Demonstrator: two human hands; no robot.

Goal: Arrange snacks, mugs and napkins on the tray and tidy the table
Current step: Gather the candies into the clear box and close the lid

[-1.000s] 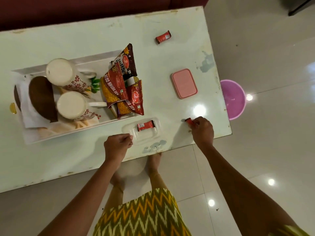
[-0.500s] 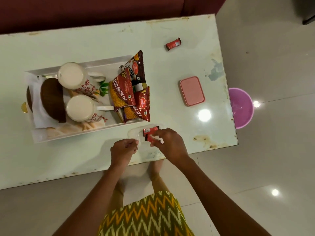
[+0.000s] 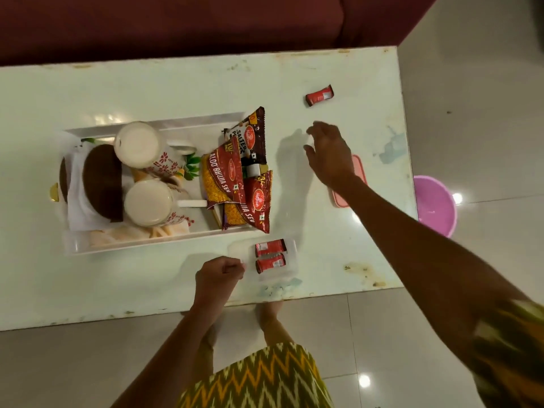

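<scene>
Two small red packets [image 3: 270, 256] sit side by side in a clear plastic container [image 3: 291, 260] near the front table [image 3: 147, 89] edge. Left hand [image 3: 219, 275] is curled in a fist just left of the container, fingertips pinched on its rim. Behind that, the white tray [image 3: 141, 245] holds two floral mugs [image 3: 147, 175], napkins with brown coasters at its left end, and three snack bags [image 3: 235, 178] overhanging its right end. Right hand [image 3: 329, 151] hovers over the table beyond the tray's right end — fingers spread apart, holding nothing, partly covering a pink lid [image 3: 357, 172]. Third red packet [image 3: 319, 95] lies farther back, well apart from the fingertips and untouched. Pink bucket [image 3: 435, 207] stands on the floor off the table's right edge.
</scene>
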